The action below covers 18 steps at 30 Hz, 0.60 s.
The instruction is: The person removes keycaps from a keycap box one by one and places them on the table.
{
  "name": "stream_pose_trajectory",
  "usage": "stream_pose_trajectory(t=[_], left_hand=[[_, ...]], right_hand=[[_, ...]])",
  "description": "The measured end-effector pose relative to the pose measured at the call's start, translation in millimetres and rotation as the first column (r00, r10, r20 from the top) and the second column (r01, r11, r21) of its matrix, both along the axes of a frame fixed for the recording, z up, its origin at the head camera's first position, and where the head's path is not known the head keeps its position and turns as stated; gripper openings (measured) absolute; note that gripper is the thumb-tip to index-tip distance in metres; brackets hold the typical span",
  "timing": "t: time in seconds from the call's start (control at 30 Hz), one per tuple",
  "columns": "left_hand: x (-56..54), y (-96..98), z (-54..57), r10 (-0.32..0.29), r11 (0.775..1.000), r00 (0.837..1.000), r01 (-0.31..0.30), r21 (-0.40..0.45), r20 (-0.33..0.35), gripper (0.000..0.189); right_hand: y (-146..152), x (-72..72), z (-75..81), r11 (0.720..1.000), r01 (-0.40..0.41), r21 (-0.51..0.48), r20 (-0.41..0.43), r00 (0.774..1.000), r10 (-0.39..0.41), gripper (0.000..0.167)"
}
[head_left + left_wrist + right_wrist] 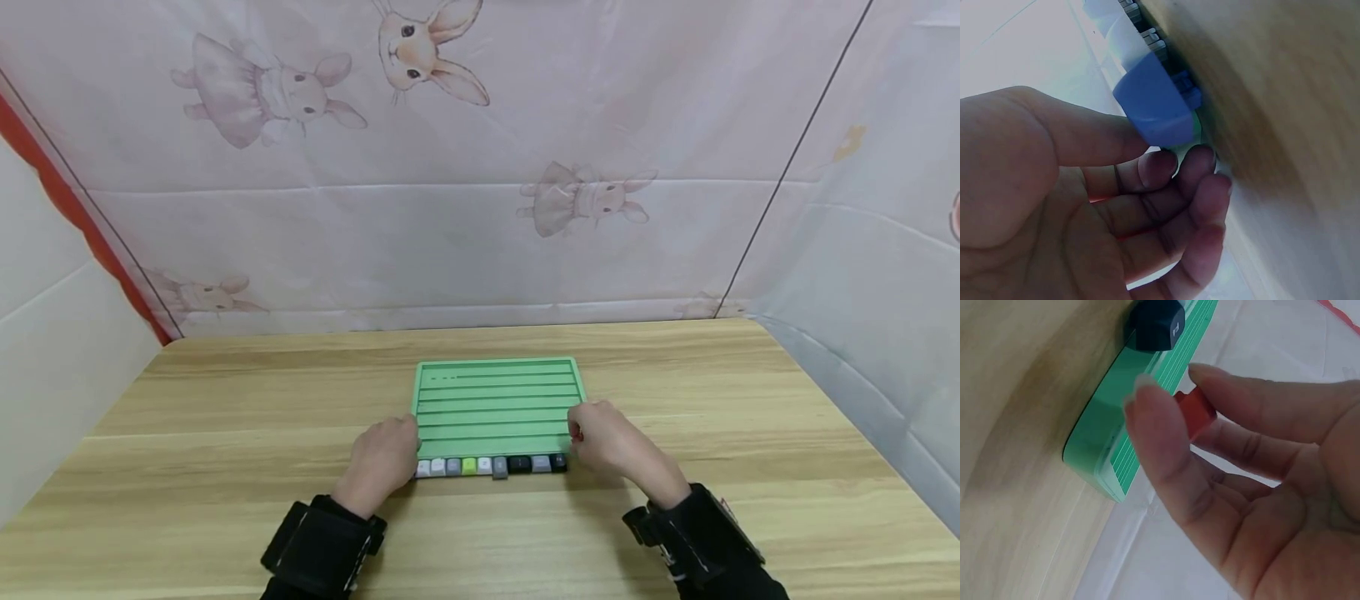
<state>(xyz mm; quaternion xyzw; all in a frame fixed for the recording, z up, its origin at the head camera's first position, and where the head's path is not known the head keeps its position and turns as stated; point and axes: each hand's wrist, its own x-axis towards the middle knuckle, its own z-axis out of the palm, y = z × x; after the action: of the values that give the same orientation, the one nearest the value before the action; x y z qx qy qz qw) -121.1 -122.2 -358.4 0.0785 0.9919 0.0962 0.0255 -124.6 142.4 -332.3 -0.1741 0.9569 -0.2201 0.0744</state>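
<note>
A pale green ridged keycap tray [501,406] lies flat on the table, with several white, grey, yellow-green and black keycaps [468,466] in a row along its near edge. My right hand [611,437] is at the tray's right side, pinching a small red keycap [1199,412] between thumb and forefinger. A dark keycap [1159,325] sits at that end of the row. At the tray's left edge is my left hand [384,457], its fingers curled. Its thumb [1100,137] lies against the bluish-looking end keycap [1155,103]; whether the fingers grip the tray's edge is hidden.
The wooden table [247,400] extends around the tray on all sides. Behind it hangs a pale cloth [420,242] printed with rabbits, and white sheeting [870,333] closes off the right side. Black bands [326,546] wrap both wrists.
</note>
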Motion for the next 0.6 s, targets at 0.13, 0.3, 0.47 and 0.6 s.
stream_pose_trajectory(t=[0.13,0.3,0.47,0.6], left_hand=[[-0.4,-0.1,-0.1,-0.004,1.000,1.000,0.004,0.000,0.003,0.010],[-1.3,0.2,-0.4,-0.006,1.000,1.000,0.006,-0.001,0.003,0.011],[-1.8,0.0,-0.8,-0.003,1.000,1.000,0.003,-0.001,0.006,0.011],[-1.5,-0.1,-1.0,-0.003,1.000,1.000,0.003,0.001,0.001,0.012]], right_hand=[[-0.8,1.3,-0.7,1.000,0.005,0.010,0.011,1.000,-0.006,0.019],[0.2,2.8,-2.7,0.999,-0.023,0.029,0.029,0.999,0.023,0.022],[1.3,4.0,-3.3,0.999,-0.040,0.032,0.030,0.999,0.039,0.023],[1.0,4.9,-3.9,0.999,-0.044,0.027,0.024,0.999,0.044,0.024]])
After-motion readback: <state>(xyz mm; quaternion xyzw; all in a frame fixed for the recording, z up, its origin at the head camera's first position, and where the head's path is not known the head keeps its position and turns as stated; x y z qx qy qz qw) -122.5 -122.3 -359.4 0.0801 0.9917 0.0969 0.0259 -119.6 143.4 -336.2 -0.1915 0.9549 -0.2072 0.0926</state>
